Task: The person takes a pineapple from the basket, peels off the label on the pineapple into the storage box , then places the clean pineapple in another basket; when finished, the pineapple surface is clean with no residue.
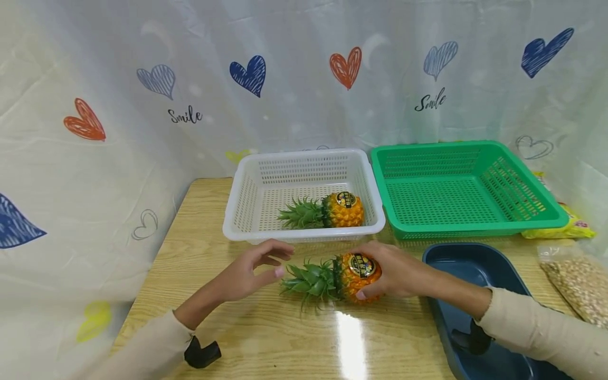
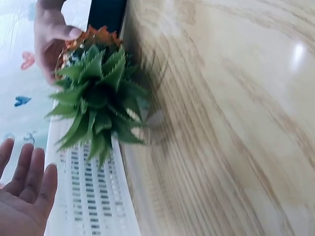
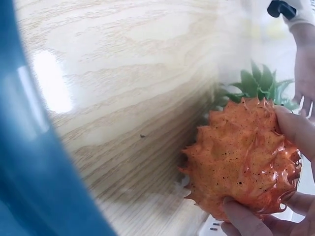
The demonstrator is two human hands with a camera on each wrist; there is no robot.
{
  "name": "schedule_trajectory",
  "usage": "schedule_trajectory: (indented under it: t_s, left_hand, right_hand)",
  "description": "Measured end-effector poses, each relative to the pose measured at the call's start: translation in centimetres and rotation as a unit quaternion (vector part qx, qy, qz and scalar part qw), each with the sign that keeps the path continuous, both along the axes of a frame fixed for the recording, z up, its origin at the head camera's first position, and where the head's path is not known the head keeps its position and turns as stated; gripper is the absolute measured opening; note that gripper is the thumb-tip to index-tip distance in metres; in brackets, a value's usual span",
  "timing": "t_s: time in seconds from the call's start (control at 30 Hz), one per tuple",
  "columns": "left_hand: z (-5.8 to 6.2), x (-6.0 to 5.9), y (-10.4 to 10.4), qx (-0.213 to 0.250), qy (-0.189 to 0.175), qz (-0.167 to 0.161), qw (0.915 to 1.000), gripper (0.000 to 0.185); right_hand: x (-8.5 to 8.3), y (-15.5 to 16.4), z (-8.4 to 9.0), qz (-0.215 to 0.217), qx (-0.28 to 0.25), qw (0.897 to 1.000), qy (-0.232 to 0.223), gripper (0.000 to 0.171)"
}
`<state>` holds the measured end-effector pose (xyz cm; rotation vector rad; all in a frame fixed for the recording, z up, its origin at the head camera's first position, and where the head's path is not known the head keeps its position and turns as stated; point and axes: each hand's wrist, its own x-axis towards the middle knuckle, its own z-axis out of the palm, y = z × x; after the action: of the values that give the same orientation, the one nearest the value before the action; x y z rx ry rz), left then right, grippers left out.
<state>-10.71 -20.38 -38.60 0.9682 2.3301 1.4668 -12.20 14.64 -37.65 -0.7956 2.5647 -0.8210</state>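
From the head camera, one small orange plastic pineapple with green leaves (image 1: 323, 212) already lies on its side in the white perforated plastic basket (image 1: 247, 208) at the far edge of the glossy wooden table (image 1: 266, 338). A second orange plastic pineapple with a round label (image 1: 339, 274) lies on the table just in front of that basket, so by my judgement half of the sorting is done. The right hand (image 1: 396, 272) curls round its body; the left hand (image 1: 247, 272) hovers beside the leaf tips, fingers loosely spread, touching nothing. The green perforated basket (image 1: 522, 216) holds nothing, and a dark blue tray (image 1: 480, 264) sits at the near right edge.

The left wrist camera adds the leaf crown end-on, with the open palm (image 2: 24, 196) apart from it.

The right wrist camera alone shows the bumpy fruit base (image 3: 241, 157) pinched between thumb and fingers (image 3: 295, 130), resting on the table.
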Motion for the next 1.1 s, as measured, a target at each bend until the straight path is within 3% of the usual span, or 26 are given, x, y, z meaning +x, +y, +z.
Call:
schedule_trajectory:
  t_s: [0.33,0.57,0.77,1.1]
  left_hand:
    - [-0.7,-0.1,3.4,-0.024,0.023,0.01,0.9994,0.043]
    - [-1.6,-0.6,5.5,-0.074,0.034,0.007,0.9966,0.05]
    - [-2.0,-0.9,6.4,-0.119,0.034,0.008,0.9923,0.059]
    - [-2.5,-1.2,6.8,-0.156,0.041,0.016,0.9869,0.071]
  right_hand:
    - [-0.3,0.1,0.1,0.019,-0.003,1.0,-0.007,0.081]
    - [-0.4,0.4,0.5,0.034,-0.005,0.999,-0.032,0.077]
    - [-0.7,0.6,0.5,0.029,-0.012,0.998,-0.05,0.064]
    - [-1.3,0.8,0.3,0.038,-0.045,0.998,-0.032,0.045]
